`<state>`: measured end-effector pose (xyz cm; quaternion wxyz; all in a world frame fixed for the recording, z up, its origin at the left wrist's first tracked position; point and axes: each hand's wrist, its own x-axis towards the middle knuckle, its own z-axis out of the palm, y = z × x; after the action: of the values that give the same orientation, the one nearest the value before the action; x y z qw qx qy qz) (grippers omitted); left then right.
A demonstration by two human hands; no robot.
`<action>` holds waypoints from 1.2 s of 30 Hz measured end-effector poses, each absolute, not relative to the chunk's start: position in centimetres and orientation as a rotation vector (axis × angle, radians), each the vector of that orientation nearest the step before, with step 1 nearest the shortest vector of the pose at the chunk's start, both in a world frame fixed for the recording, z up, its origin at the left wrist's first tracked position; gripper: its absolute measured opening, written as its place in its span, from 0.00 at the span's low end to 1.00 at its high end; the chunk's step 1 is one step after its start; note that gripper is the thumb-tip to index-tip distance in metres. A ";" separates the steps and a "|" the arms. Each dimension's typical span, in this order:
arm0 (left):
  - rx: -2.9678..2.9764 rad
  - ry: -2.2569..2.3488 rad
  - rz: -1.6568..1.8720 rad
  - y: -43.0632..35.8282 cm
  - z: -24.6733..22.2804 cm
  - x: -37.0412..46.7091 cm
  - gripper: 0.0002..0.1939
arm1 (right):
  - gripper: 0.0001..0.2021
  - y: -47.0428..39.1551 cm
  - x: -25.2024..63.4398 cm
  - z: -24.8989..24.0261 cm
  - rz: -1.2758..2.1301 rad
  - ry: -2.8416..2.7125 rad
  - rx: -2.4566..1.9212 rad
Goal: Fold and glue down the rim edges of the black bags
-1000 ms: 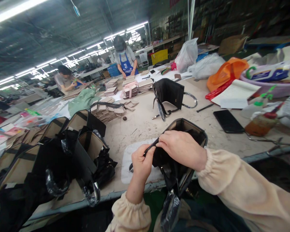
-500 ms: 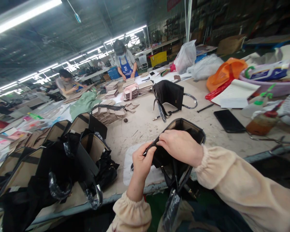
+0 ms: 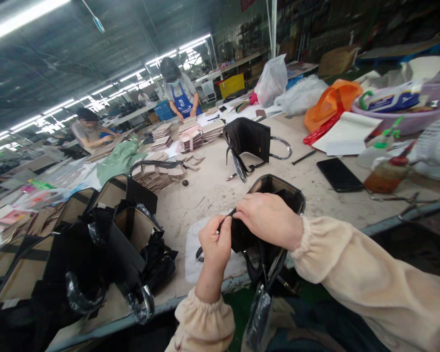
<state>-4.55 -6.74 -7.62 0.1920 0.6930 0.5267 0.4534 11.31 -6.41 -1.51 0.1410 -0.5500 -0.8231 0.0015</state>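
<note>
A black handbag (image 3: 297, 196) with a tan-lined opening lies at the table's front edge, its plastic-wrapped handle (image 3: 258, 313) hanging down over my lap. My left hand (image 3: 216, 239) pinches the bag's left rim between thumb and fingers. Close beside it, my right hand (image 3: 269, 218) grips the same rim, fingers curled over the edge into the opening. The right hand covers much of the bag's inside. Under the bag, a white sheet (image 3: 194, 259) shows on the tabletop.
Several unfinished black bags (image 3: 132, 239) crowd the left. Another black handbag (image 3: 247, 142) stands ahead, near stacked tan pieces (image 3: 157, 173). To the right are a phone (image 3: 339, 174), a bottle of brown liquid (image 3: 386, 173) and a purple basin (image 3: 414, 122). Two co-workers (image 3: 183, 93) (image 3: 90, 132) work farther back.
The whole view has shifted slightly, so the scene sits a little further left. Both hands keep their hold on the bag's rim, with the fingers moving only slightly along it.
</note>
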 end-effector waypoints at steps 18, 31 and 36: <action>1.975 1.510 1.238 -6.2 -7.9 -5.2 0.11 | 0.14 -5.8 12.8 -1.2 0.013 -2.424 -1.528; 1.896 1.524 1.279 -6.2 -7.8 -4.9 0.11 | 0.13 -5.7 12.5 -1.2 0.026 -2.369 -1.531; 1.846 1.518 1.270 -6.2 -7.8 -5.1 0.12 | 0.11 -6.2 12.7 -1.5 0.093 -2.387 -1.445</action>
<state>-5.10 -6.17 -7.75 0.2158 0.6659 0.5477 0.4583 12.65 -6.23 -1.48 0.1742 -0.5097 -0.8419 0.0328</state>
